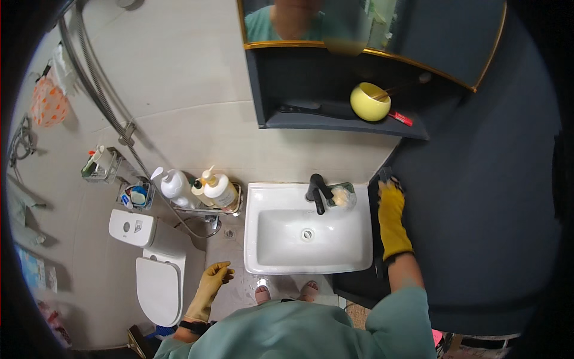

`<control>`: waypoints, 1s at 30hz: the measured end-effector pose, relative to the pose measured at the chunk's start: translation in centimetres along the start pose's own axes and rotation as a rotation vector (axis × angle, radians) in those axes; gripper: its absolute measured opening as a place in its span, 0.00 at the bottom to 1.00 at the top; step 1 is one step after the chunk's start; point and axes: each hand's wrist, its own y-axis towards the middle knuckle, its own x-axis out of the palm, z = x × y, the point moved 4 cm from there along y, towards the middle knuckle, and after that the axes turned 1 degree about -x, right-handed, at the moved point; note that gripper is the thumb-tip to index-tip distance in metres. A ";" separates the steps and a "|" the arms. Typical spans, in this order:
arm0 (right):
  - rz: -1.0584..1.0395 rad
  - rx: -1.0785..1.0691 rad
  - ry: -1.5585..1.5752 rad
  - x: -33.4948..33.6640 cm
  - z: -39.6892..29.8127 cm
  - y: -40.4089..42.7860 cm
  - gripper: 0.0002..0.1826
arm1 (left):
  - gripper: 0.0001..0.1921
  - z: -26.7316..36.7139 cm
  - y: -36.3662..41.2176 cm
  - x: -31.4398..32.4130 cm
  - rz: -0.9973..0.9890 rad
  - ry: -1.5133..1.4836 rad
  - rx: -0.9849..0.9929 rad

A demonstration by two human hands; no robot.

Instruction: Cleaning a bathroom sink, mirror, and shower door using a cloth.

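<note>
My right hand (pixel 392 210), in a yellow rubber glove, reaches down beside the right edge of the white washbasin (pixel 309 264), against the dark wall panel. Around its fingertips is a small clear-and-dark thing (pixel 386 172), too indistinct to name; whether I grip it is unclear. My left hand (pixel 212 279) wears a paler yellow glove and hangs loosely bent between toilet and basin, with nothing visible in it. A black faucet (pixel 317 193) rises at the basin's back. Right of it, a green soap dish (pixel 332 202) carries a pale item in clear plastic (pixel 344 197).
Above the basin juts a dark shelf (pixel 305 120) with a yellow cup (pixel 370 102) and a red tube (pixel 401 118). A wire rack (pixel 237 207) holds pump bottles (pixel 219 190) at left. The white toilet (pixel 158 287) and a hanging shower hose (pixel 105 107) flank that side.
</note>
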 end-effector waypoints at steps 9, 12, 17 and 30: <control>-0.469 0.458 -0.180 -11.9 -14.3 -10.3 0.10 | 0.16 1.5 2.4 -1.6 -0.040 -0.016 0.078; -0.453 0.705 0.543 -9.5 -12.8 -14.6 0.14 | 0.17 3.1 2.9 -0.8 -0.087 0.025 0.124; -0.713 0.497 0.625 -6.1 -25.5 -10.3 0.16 | 0.18 4.3 2.3 -0.6 -0.115 0.180 0.160; 0.120 -0.869 0.243 -4.2 -48.5 13.8 0.06 | 0.16 -0.5 -1.6 -6.1 0.066 -0.011 0.143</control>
